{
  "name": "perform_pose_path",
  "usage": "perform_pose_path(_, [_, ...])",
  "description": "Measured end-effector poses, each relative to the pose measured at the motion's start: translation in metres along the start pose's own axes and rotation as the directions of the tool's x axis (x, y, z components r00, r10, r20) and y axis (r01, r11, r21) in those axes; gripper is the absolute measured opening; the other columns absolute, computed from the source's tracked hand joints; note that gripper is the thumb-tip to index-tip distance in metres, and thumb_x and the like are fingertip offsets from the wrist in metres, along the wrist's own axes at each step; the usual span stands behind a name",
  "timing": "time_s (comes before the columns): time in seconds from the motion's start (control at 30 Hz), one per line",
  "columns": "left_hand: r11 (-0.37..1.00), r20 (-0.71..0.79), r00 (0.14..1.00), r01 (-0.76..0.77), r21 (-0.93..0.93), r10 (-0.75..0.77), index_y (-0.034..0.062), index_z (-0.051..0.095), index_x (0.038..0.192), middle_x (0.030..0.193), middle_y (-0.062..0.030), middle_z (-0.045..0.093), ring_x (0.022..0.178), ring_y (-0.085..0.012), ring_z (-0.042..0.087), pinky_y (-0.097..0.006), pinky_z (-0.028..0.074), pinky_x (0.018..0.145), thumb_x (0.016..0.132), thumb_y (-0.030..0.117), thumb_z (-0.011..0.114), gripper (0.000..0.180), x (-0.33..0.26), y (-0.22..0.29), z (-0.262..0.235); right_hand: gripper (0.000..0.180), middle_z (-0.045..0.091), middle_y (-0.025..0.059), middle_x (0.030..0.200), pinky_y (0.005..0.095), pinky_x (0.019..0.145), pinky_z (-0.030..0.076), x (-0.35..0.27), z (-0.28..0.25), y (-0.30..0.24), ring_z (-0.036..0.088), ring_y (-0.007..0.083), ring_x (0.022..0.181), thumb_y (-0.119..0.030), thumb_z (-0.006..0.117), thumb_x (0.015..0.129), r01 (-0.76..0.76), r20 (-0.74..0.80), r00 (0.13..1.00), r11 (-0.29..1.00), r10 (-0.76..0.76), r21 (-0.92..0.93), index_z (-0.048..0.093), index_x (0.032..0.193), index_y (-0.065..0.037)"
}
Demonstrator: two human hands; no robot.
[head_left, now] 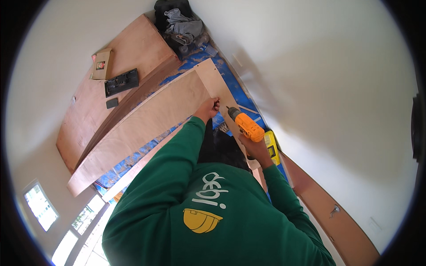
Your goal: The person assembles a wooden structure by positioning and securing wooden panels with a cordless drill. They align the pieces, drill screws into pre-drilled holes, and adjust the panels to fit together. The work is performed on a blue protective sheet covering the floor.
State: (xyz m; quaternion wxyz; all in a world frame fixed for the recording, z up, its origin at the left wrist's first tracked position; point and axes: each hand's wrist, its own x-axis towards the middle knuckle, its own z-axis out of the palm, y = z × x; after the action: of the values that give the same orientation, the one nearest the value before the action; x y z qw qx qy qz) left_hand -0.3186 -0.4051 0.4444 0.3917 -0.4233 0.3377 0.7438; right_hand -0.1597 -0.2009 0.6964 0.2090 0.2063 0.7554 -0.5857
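Can't really see what the left hand [208, 107] is pinching against the long plywood panel [151, 124], it's way too tiny. The drill [245, 125] bit tip is just a speck too. Right hand [252, 148] mostly hides the drill's grip. The head and green shirt [208, 213] block the panel's near end, and that small metal thing [334, 210] on the right board is unreadable.

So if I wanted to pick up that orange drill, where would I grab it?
By the handle, most likely. The drill has its bit aimed at the wooden panel, and its handle sticks out away from the board, where the right hand already wraps it. Come from that rear side, clear of the bit and the left hand.
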Motion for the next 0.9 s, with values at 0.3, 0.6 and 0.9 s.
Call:
perform_pose_path(0.3, [0.974, -0.048, 0.985, 0.156, -0.163, -0.166, 0.0093, 0.071, 0.105, 0.083, 0.0043, 0.058, 0.061, -0.0042, 0.045, -0.021, 0.031, 0.047, 0.116, 0.02, 0.062, 0.018, 0.008, 0.005, 0.005, 0.021, 0.069, 0.001, 0.083, 0.0329, 0.068, 0.055, 0.063, 0.016, 0.012, 0.069, 0.0125, 0.073, -0.015, 0.075, 0.097, 0.074, 0.019, 0.997, 0.992, -0.073, -0.097, 0.07, 0.113, -0.003])
perform_pose_path(0.6, [0.954, -0.078, 0.974, 0.192, -0.231, -0.215, 0.0078, 0.07, 0.106, 0.081, 0.0018, 0.062, 0.053, -0.0045, 0.043, -0.02, 0.028, 0.043, 0.115, 0.016, 0.06, 0.016, 0.002, 0.013, 0.018, 0.024, 0.07, 0.0018, 0.086, 0.0331, 0.069, 0.057, 0.083, 0.029, 0.021, 0.07, 0.0132, 0.074, -0.014, 0.074, 0.097, 0.029, 0.007, 1.0, 0.998, -0.029, -0.049, 0.07, 0.117, -0.001])
perform_pose_path(0.9, [0.967, -0.132, 0.973, 0.163, -0.196, -0.191, 0.007, 0.069, 0.106, 0.08, 0.0007, 0.059, 0.052, -0.0046, 0.042, -0.021, 0.028, 0.043, 0.115, 0.015, 0.059, 0.015, -0.004, 0.014, 0.023, 0.026, 0.073, 0.0027, 0.093, 0.0334, 0.073, 0.06, 0.09, 0.035, 0.038, 0.073, 0.0143, 0.078, -0.012, 0.075, 0.098, 0.043, 0.0, 0.999, 0.999, -0.043, -0.017, 0.071, 0.12, 0.0])
